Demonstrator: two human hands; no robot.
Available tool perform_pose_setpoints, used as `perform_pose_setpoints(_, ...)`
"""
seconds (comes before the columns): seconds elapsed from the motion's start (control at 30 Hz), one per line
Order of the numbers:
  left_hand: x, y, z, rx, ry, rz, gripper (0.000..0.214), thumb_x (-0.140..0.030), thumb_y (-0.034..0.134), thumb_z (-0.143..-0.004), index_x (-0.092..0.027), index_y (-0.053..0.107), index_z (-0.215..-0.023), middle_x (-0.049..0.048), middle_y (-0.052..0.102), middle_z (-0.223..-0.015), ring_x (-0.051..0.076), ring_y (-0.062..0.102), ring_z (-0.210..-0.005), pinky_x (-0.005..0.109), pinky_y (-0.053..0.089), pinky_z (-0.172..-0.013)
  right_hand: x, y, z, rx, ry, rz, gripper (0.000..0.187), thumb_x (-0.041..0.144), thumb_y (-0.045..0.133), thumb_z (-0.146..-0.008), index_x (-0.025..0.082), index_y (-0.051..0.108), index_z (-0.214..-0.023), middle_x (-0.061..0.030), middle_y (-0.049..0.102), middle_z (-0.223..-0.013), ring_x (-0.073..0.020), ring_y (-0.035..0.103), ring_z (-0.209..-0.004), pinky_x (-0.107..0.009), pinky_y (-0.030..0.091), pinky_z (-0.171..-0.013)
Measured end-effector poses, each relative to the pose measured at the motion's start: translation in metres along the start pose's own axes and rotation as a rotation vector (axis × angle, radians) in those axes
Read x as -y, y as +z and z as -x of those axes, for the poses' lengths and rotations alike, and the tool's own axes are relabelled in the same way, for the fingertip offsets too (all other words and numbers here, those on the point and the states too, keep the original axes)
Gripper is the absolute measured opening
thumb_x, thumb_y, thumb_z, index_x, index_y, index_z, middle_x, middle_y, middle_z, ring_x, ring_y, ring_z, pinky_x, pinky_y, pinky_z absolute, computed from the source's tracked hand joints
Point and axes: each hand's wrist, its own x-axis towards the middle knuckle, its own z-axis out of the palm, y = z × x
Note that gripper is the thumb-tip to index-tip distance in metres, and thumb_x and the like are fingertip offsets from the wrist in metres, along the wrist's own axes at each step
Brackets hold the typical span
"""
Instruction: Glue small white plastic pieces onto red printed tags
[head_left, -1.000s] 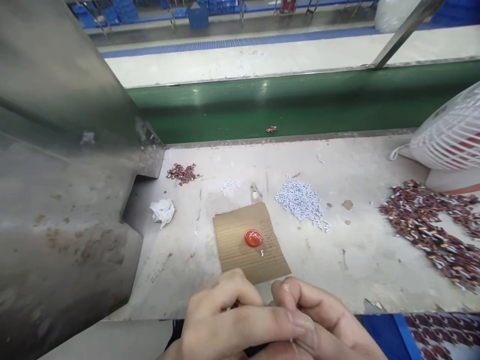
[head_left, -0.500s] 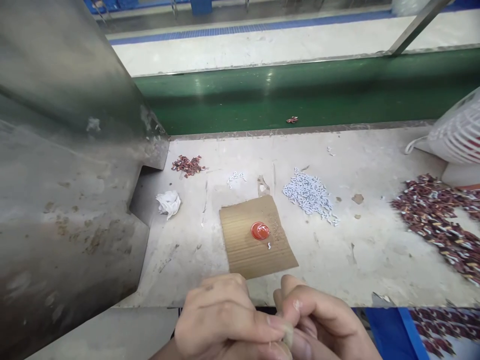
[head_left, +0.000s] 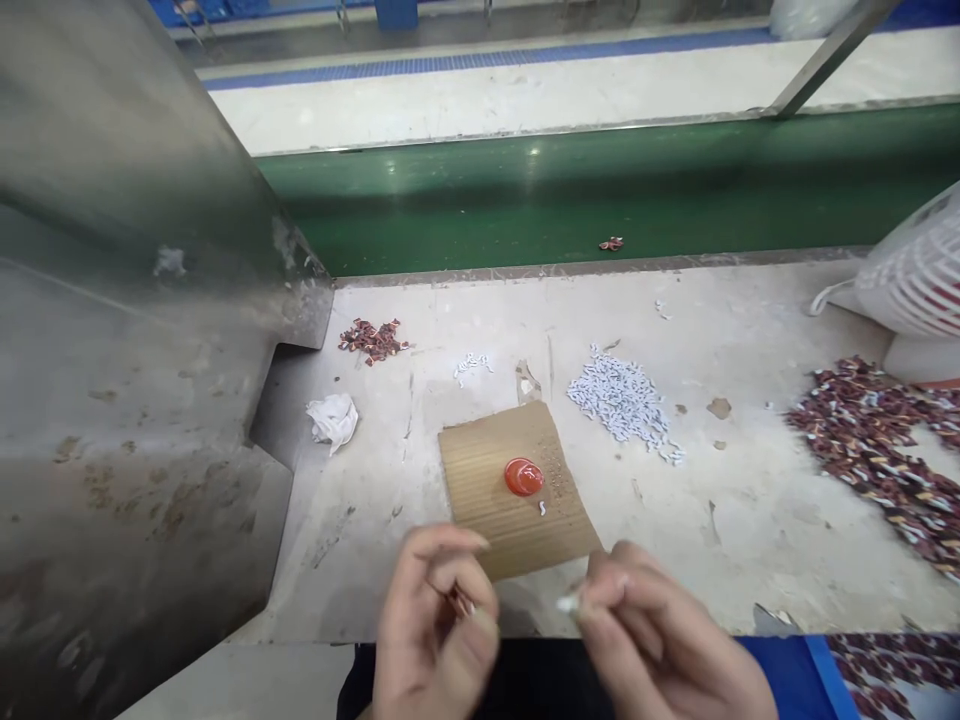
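My left hand [head_left: 439, 625] is low at the table's front edge, fingers curled round a small red-and-white piece. A hand's width to its right, my right hand [head_left: 660, 630] pinches a tiny white piece [head_left: 566, 603] at its fingertips. Both hands are slightly blurred. Just beyond them lies a square of brown cardboard [head_left: 487, 500] with a blob of red glue [head_left: 523, 476] on it and a small white piece beside the blob. A heap of small white pieces [head_left: 622, 400] lies right of the cardboard.
A large pile of dark red pieces [head_left: 877, 450] covers the table's right side under a white mesh basket [head_left: 919, 270]. A small red heap [head_left: 371, 338] and crumpled white paper [head_left: 332, 418] lie left. A steel housing [head_left: 127, 330] stands left; a green conveyor belt [head_left: 600, 200] runs behind.
My hands were pressed together at the front edge; now they have pulled apart, the left keeping a red-and-white piece, the right a tiny white piece. The red piece on the belt drifted right.
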Motion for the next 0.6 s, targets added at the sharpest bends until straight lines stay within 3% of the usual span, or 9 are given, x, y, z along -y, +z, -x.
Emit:
perform_pose_setpoints(0.1, -0.002, -0.026, 0.0, -0.168, -0.204, -0.129, 0.02, -0.042, 0.064, -0.105, -0.034, 0.074, -0.12, -0.0009, 0.07, -0.078, 0.012, 0.063, -0.074, 0.016, 0.052, -0.07, -0.031, -0.008, -0.016, -0.068, 0.103, 0.161, 0.011, 0.028, 0.065, -0.104, 0.028, 0.068, -0.094, 0.0042, 0.054, -0.07, -0.0128, 0.048, -0.054, -0.024, 0.044, -0.051)
perform_pose_setpoints(0.2, -0.007, -0.054, 0.001, -0.241, -0.333, -0.374, 0.021, -0.045, 0.07, -0.101, -0.03, 0.081, -0.111, 0.0046, 0.078, -0.096, 0.017, 0.073, -0.092, 0.021, 0.061, -0.085, -0.053, -0.01, -0.027, -0.045, 0.142, 0.221, 0.011, 0.027, 0.067, -0.103, 0.026, 0.071, -0.092, 0.005, 0.054, -0.068, -0.0127, 0.045, -0.054, -0.025, 0.04, -0.052)
perform_pose_setpoints(0.33, -0.01, -0.074, 0.0, -0.236, -0.28, -0.531, 0.015, -0.04, 0.079, -0.093, -0.029, 0.088, -0.096, 0.0082, 0.079, -0.12, 0.026, 0.079, -0.099, 0.032, 0.07, -0.085, -0.066, -0.008, -0.025, -0.03, 0.176, 0.265, 0.011, 0.029, 0.066, -0.103, 0.025, 0.071, -0.095, 0.0032, 0.061, -0.075, -0.0128, 0.046, -0.055, -0.028, 0.04, -0.054)
perform_pose_setpoints(0.5, -0.009, -0.075, -0.003, -0.303, -0.296, -0.348, 0.011, -0.033, 0.085, -0.088, -0.03, 0.089, -0.097, 0.0046, 0.083, -0.106, 0.02, 0.083, -0.07, 0.033, 0.073, -0.073, -0.069, -0.008, -0.018, -0.001, 0.191, 0.279, 0.01, 0.03, 0.065, -0.103, 0.025, 0.071, -0.097, -0.0008, 0.067, -0.083, -0.0151, 0.057, -0.061, -0.029, 0.042, -0.054)
perform_pose_setpoints(0.6, -0.008, -0.075, -0.005, -0.296, -0.273, -0.378, 0.008, -0.03, 0.088, -0.084, -0.026, 0.089, -0.091, 0.0062, 0.084, -0.099, 0.024, 0.084, -0.08, 0.032, 0.073, -0.076, -0.068, -0.007, -0.02, 0.005, 0.189, 0.29, 0.009, 0.029, 0.067, -0.102, 0.025, 0.072, -0.096, 0.0012, 0.065, -0.079, -0.014, 0.053, -0.057, -0.029, 0.041, -0.053)
